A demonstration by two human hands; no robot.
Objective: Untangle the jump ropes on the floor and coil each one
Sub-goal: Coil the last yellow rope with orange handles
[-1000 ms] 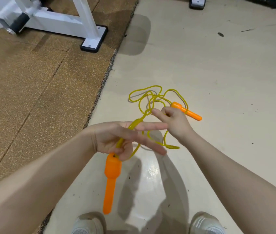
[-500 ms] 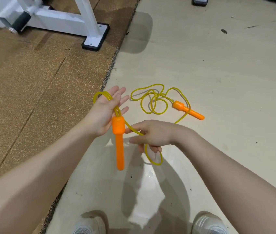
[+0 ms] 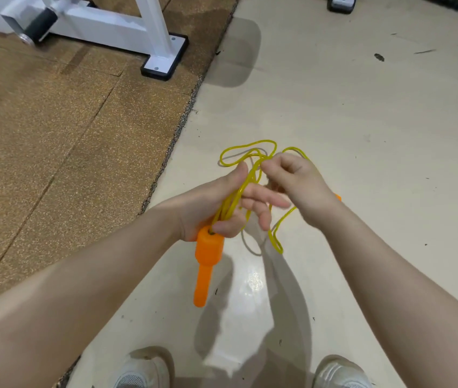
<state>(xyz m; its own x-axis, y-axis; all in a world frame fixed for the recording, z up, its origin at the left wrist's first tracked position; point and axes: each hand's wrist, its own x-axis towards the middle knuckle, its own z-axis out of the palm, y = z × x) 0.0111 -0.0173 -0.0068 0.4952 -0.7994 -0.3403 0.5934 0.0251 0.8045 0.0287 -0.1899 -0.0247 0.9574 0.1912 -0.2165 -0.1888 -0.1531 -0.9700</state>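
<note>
A yellow jump rope [image 3: 250, 148] with orange handles is in both my hands above the pale floor. My left hand [image 3: 216, 203] has several strands of cord looped across its palm, and one orange handle [image 3: 206, 259] hangs down from it. My right hand [image 3: 295, 180] pinches the cord near my left fingertips. Loose loops lie on the floor beyond the hands, and one loop [image 3: 276, 242] dangles below. The second orange handle [image 3: 338, 196] is almost hidden behind my right wrist.
A brown speckled mat [image 3: 54, 130] covers the floor on the left, its edge running diagonally. A white metal frame [image 3: 138, 26] with a black foot [image 3: 163, 65] stands on the mat at the top. My two white shoes [image 3: 143, 371] are at the bottom.
My left hand turned and dropped toward the centre with more cord wrapped over it; the handle now hangs lower. My right hand rose from below to the cord by my left fingertips, covering the far handle.
</note>
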